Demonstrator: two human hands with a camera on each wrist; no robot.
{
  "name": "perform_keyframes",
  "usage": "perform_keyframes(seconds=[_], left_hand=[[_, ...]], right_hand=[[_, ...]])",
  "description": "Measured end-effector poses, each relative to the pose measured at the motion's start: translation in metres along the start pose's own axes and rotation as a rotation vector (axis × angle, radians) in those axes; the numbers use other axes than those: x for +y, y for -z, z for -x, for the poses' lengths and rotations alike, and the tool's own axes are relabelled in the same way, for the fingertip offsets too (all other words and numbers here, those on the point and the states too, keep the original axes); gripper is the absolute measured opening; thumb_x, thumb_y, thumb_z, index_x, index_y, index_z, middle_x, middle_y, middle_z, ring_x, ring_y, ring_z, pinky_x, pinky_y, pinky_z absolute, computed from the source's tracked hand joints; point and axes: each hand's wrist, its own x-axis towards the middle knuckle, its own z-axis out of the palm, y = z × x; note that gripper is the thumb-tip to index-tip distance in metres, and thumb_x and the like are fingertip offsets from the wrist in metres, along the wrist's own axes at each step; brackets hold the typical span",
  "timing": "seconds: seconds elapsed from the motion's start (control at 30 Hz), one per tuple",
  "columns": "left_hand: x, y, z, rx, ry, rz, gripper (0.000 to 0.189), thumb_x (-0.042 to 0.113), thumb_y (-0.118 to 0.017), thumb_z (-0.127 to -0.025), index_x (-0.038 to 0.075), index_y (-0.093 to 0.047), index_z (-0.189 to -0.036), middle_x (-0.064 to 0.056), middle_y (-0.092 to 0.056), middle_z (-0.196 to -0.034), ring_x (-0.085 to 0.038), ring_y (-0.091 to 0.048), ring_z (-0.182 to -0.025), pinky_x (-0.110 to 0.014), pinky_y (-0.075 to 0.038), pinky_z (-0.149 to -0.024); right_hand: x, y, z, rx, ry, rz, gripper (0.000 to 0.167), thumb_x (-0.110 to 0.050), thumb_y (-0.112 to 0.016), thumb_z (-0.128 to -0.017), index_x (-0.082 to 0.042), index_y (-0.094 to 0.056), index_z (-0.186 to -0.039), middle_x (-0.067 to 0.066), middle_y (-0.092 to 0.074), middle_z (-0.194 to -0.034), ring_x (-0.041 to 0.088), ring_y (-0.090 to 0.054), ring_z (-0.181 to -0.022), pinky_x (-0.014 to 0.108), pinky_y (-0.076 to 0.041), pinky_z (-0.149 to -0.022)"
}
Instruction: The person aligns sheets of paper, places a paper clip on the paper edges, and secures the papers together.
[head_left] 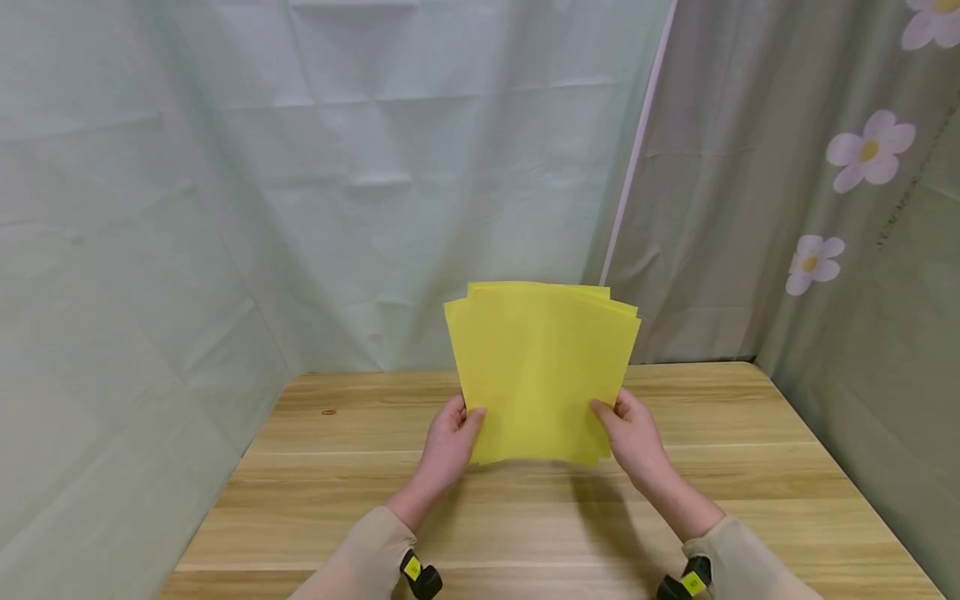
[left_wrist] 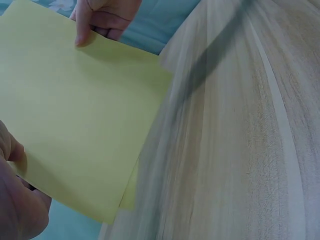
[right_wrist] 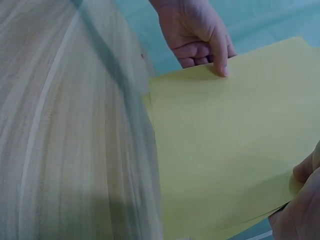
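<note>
Several yellow sheets of paper [head_left: 536,375], loosely stacked with their corners fanned out, are held up above the wooden table. My left hand [head_left: 450,437] pinches their left edge, thumb on the near face and fingers curled behind. On the opposite edge my right hand [head_left: 636,437] grips the same way. In the left wrist view the paper [left_wrist: 85,110] spans between the left hand [left_wrist: 20,195] and the right hand [left_wrist: 107,17]. The right wrist view shows a second sheet peeking out from under the top paper [right_wrist: 225,135].
A small orange paper clip-like piece [head_left: 328,412] lies at the back left of the wooden table [head_left: 750,467]. Pale curtains [head_left: 375,183] hang behind and at both sides. A wrist camera [head_left: 422,575] sits on each sleeve.
</note>
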Motion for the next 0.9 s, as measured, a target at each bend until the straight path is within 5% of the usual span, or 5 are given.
perform_keyframes(seconds=[0.4,0.6,0.77,0.9], left_hand=[[-0.002,-0.001,-0.006,0.023,-0.045,-0.067,0.022,0.011,-0.058,-0.105,-0.003,-0.063,-0.122,-0.011,-0.065,-0.094,-0.015,-0.053,-0.077,-0.025,-0.046,-0.065],[-0.007,-0.004,-0.008,0.032,-0.070,-0.066,0.022,0.008,-0.058,-0.104,-0.005,-0.062,-0.120,-0.017,-0.069,-0.111,-0.018,-0.057,-0.086,-0.025,-0.048,-0.072],[-0.011,-0.006,-0.009,0.025,-0.031,-0.058,0.021,0.007,-0.057,-0.104,-0.004,-0.062,-0.121,-0.017,-0.070,-0.112,-0.025,-0.062,-0.094,-0.026,-0.050,-0.076],[-0.014,-0.007,-0.008,0.014,-0.011,-0.038,0.022,0.006,-0.055,-0.105,-0.005,-0.060,-0.124,-0.019,-0.069,-0.116,-0.030,-0.065,-0.102,-0.038,-0.055,-0.085]], right_hand=[[0.004,0.001,-0.005,-0.016,0.043,-0.003,0.028,-0.013,-0.053,-0.107,0.000,-0.063,-0.130,0.018,-0.069,-0.122,0.027,-0.069,-0.104,0.042,-0.058,-0.087],[0.008,-0.001,-0.007,0.001,0.054,-0.025,0.026,-0.011,-0.054,-0.106,0.001,-0.064,-0.127,0.019,-0.070,-0.119,0.030,-0.069,-0.103,0.047,-0.058,-0.086],[0.013,-0.003,-0.008,0.016,0.033,-0.032,0.025,-0.011,-0.054,-0.106,-0.001,-0.065,-0.126,0.018,-0.070,-0.117,0.030,-0.070,-0.101,0.049,-0.058,-0.085],[0.017,-0.003,-0.008,0.015,0.026,-0.030,0.024,-0.010,-0.054,-0.106,-0.001,-0.065,-0.125,0.018,-0.070,-0.117,0.030,-0.069,-0.101,0.046,-0.058,-0.085]])
